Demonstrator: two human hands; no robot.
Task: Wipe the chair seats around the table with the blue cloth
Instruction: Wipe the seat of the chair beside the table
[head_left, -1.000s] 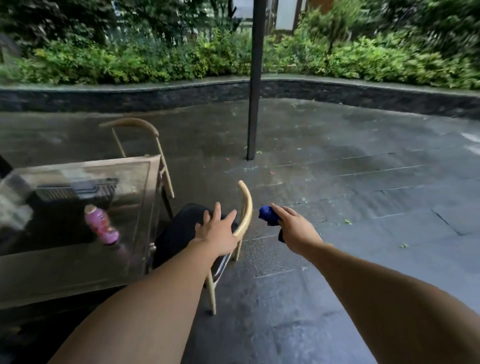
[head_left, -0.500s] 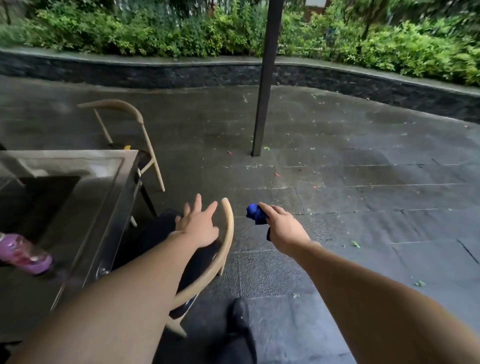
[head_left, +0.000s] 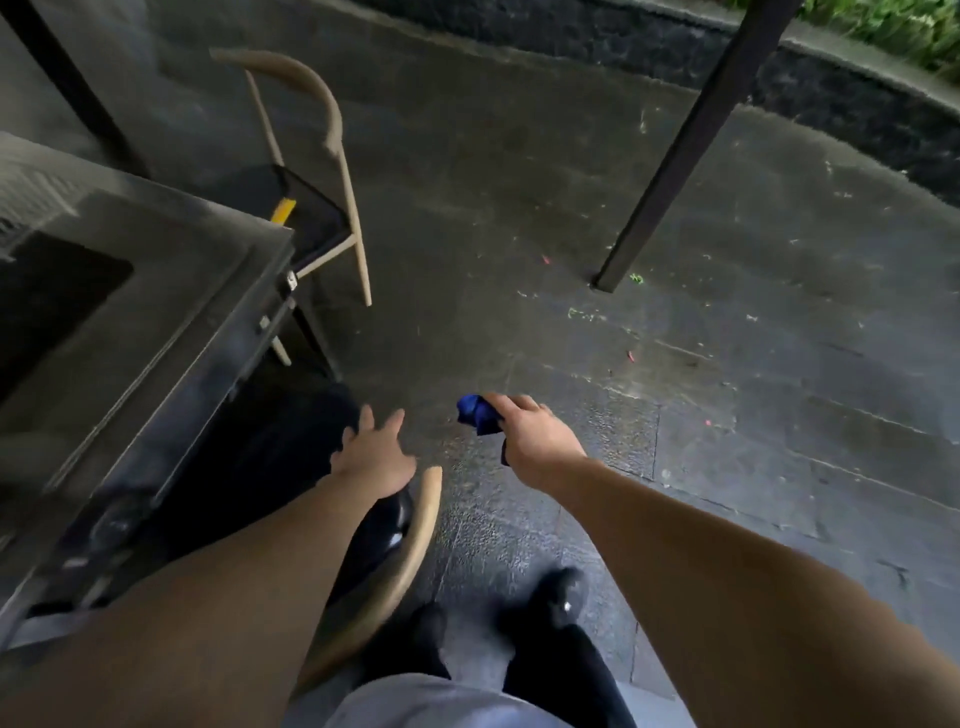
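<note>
The near chair (head_left: 410, 540) has a curved tan wooden back and a black seat (head_left: 291, 441) tucked against the table. My left hand (head_left: 374, 457) hovers over that seat with fingers spread, holding nothing. My right hand (head_left: 535, 441) is to the right of the chair, over the paving, shut on a bunched blue cloth (head_left: 478, 413). A second chair (head_left: 332, 156) of the same kind stands farther off at the table's far corner, with a yellow object (head_left: 283, 210) on its black seat.
A glass-topped dark table (head_left: 135, 291) fills the left. A dark metal post (head_left: 675, 150) stands on the wet stone paving at the upper right. My feet in black shoes (head_left: 556, 597) stand just behind the near chair. A low stone kerb and plants run along the back.
The view has tilted down and closer to the near chair. My left hand now reaches past the chair back over the seat. The pink bottle on the table has gone out of view.
</note>
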